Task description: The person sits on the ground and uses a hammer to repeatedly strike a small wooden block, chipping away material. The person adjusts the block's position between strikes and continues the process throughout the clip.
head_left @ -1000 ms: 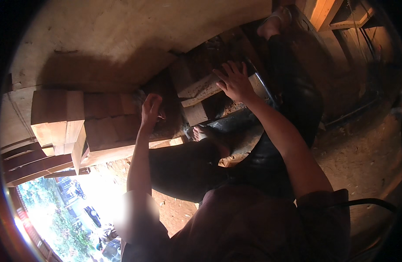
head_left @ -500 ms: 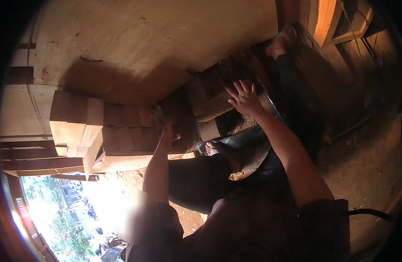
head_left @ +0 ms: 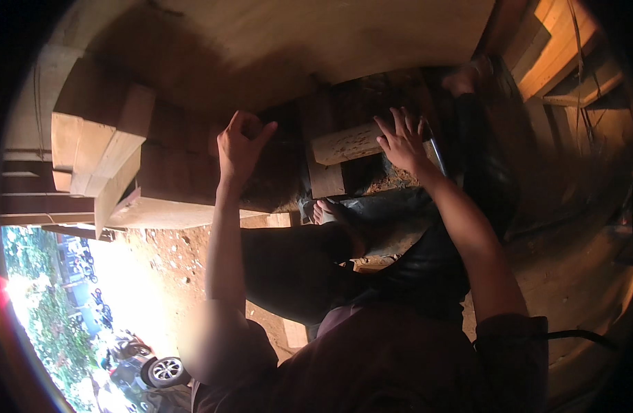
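My left hand (head_left: 239,148) is raised in front of stacked dark boards (head_left: 175,162). Its fingers bend loosely, the thumb stands apart, and I see nothing in it. Over the far-right end of a short wooden block (head_left: 347,143) my right hand (head_left: 402,143) spreads its fingers. It seems to rest there, though whether it touches is hard to tell. Just right of that hand is a thin shiny metal edge (head_left: 437,155). Below the block lies another squared wood piece (head_left: 326,181), with brown wood shavings (head_left: 392,175) beside it.
A stack of pale-ended planks (head_left: 89,148) stands at the left. One large wooden sheet (head_left: 282,41) spans the far side. My feet (head_left: 323,210) are close to the wood. Lit timber (head_left: 554,48) leans at the far right; a parked vehicle's wheel (head_left: 166,370) shows outside, lower left.
My left hand has come up off the dark boards. My right hand has lowered onto or near the block's end. The whole view has shifted.
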{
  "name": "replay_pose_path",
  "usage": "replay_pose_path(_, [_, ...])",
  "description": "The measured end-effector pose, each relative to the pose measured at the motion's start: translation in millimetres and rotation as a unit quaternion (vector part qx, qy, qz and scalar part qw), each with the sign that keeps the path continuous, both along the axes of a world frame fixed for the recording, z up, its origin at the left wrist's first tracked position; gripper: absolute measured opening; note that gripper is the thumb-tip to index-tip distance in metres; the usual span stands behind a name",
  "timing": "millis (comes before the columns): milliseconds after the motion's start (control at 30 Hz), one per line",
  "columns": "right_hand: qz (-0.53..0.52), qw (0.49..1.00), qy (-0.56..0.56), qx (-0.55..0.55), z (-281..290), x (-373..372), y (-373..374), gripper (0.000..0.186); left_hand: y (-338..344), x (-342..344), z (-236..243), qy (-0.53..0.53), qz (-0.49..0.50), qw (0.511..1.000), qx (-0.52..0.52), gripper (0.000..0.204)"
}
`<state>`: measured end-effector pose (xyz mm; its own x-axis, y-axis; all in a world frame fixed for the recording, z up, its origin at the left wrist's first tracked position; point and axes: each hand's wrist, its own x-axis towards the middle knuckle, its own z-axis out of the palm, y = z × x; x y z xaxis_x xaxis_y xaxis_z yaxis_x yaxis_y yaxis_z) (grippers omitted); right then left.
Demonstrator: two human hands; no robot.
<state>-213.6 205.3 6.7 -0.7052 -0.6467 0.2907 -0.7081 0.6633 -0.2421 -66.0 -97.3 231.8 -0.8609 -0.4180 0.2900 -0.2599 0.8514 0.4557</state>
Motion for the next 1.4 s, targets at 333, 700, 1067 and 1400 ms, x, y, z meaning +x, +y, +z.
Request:
replay_pose_path(333, [0.183, 0.98, 0.001, -0.075, 4.6, 41.8, -66.3, 0.046, 2.0, 31.6, 6.4, 0.152, 0.093, 0.983, 0.03, 0.038])
replay_pose_path(700, [0.193, 0.975, -0.073, -0.088, 3.0, 24.5, -73.2, 0.021, -1.4, 45.9, 9.0, 0.153, 0.082, 0.985, 0.014, 0.037])
replay_pose_path(1067, [0.19, 0.975, -0.107, -0.041, 9.2, 20.0, -78.3, 0.019, 12.9, 39.4, 6.7, 0.119, 0.056, 0.989, 0.062, 0.038])
replay_pose_path(1400, [0.09, 0.932, -0.219, -0.276, 17.2, 14.5, -63.1, 0.013, 15.5, 33.5, -3.4, 0.132, 0.047, 0.989, 0.044, 0.036])
